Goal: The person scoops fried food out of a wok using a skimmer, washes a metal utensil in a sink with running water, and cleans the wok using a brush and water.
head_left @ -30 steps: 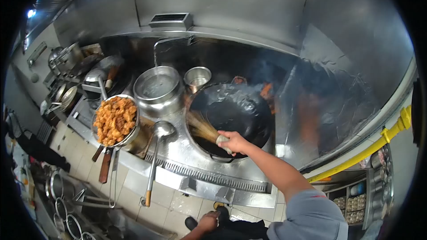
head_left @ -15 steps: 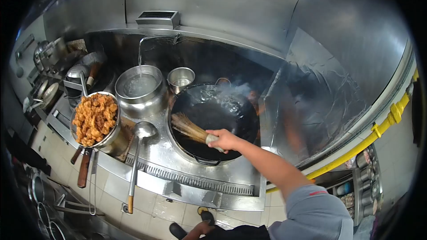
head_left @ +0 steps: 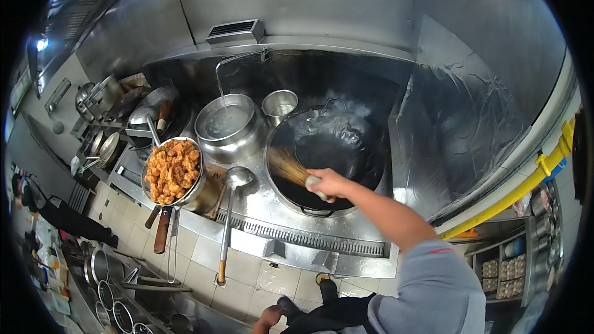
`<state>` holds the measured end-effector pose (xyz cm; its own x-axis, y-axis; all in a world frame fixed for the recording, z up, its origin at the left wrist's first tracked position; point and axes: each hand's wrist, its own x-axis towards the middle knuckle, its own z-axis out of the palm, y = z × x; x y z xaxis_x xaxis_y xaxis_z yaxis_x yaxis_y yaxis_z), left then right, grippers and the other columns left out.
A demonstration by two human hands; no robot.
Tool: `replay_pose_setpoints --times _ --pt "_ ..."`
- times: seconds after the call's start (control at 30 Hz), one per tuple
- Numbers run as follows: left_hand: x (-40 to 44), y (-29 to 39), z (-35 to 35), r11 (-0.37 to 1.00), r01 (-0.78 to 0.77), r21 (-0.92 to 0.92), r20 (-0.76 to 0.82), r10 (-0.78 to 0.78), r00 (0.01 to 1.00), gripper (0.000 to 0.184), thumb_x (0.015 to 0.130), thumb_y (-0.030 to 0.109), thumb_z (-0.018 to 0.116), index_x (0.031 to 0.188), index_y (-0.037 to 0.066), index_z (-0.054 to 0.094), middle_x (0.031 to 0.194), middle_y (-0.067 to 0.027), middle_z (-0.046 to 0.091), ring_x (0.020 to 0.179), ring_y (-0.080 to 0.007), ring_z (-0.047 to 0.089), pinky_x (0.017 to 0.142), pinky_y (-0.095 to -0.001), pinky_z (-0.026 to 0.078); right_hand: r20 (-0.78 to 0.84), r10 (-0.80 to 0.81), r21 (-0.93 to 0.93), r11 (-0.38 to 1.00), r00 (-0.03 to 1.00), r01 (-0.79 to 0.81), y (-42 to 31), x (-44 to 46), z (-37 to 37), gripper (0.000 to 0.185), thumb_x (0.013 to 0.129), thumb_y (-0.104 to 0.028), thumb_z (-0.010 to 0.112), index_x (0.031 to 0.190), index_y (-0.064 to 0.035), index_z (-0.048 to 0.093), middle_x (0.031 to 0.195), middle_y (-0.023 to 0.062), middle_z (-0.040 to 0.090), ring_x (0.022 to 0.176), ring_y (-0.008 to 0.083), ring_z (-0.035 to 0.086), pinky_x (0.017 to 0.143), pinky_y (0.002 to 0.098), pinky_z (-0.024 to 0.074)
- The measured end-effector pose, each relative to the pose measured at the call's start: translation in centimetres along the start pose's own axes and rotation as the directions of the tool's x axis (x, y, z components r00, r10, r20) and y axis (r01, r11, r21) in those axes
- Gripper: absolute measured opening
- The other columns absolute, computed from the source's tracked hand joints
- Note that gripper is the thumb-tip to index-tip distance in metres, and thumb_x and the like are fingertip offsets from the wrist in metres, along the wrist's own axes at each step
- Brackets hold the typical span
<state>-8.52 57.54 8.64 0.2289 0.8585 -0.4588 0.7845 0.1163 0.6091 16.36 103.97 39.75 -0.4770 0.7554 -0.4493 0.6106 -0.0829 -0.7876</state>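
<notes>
My right hand (head_left: 330,184) is closed round the pale handle of a bamboo wok brush (head_left: 289,167). The bristles rest inside the left part of a large black wok (head_left: 346,154), blurred by motion. Wet shine and steam show toward the wok's far side. Low in the view, my left hand (head_left: 270,315) hangs near my apron, well away from the stove; its fingers are too small to read. A ladle (head_left: 238,178) lies left of the wok, its wooden handle end reaching past the stove's front edge.
Water runs from a spout (head_left: 219,77) into a steel pot (head_left: 226,139); a smaller pot (head_left: 279,106) stands beside the wok. Fried pieces (head_left: 172,172) fill a strainer at left. A yellow pipe (head_left: 495,210) runs along the right. Another person (head_left: 68,216) is at far left.
The camera view has shifted, so the stove appears farther right. My right hand still grips the brush, whose bristles sweep within the wok's left side. More of my left hand shows.
</notes>
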Motion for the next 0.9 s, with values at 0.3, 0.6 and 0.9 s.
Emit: replay_pose_setpoints --times 0.3,0.6,0.9 --pt "-9.8 -3.1 1.8 0.756 0.393 -0.524 0.043 -0.437 0.898 0.058 0.082 0.032 0.066 0.123 -0.007 0.054 0.111 -0.0214 0.063 0.101 -0.0268 0.061 0.087 -0.0330 0.047 -0.783 -0.151 -0.234 0.970 0.604 -0.061 6.6 -13.5 -12.7 0.062 0.085 -0.029 0.061 0.140 -0.0119 0.039 0.121 0.0196 0.059 0.110 0.0305 0.058 0.093 0.0364 0.0450" --pt "-10.5 2.5 -5.5 -0.279 -0.223 -0.934 0.069 -0.752 0.655 0.076 0.092 0.051 0.047 0.146 0.005 0.020 0.134 -0.0213 0.046 0.109 -0.0349 0.055 0.088 -0.0437 0.046 -0.636 0.086 0.025 0.996 0.767 -0.090 24.2 -22.1 9.4 0.090 0.071 -0.011 0.072 0.143 0.0026 0.019 0.139 0.0275 0.034 0.132 0.0364 0.033 0.110 0.0404 0.0265" --pt "-2.5 4.0 -19.7 -0.233 -0.724 -0.649 -0.301 -0.796 0.526 0.075 0.088 0.057 0.049 0.134 -0.001 0.037 0.130 -0.0158 0.045 0.116 -0.0304 0.047 0.100 -0.0445 0.038 0.168 -0.127 0.211 0.973 0.978 0.090 8.2 -13.9 15.2 0.050 0.077 -0.027 0.075 0.116 0.0001 0.058 0.108 0.0124 0.064 0.097 0.0205 0.061 0.083 0.0360 0.0499"
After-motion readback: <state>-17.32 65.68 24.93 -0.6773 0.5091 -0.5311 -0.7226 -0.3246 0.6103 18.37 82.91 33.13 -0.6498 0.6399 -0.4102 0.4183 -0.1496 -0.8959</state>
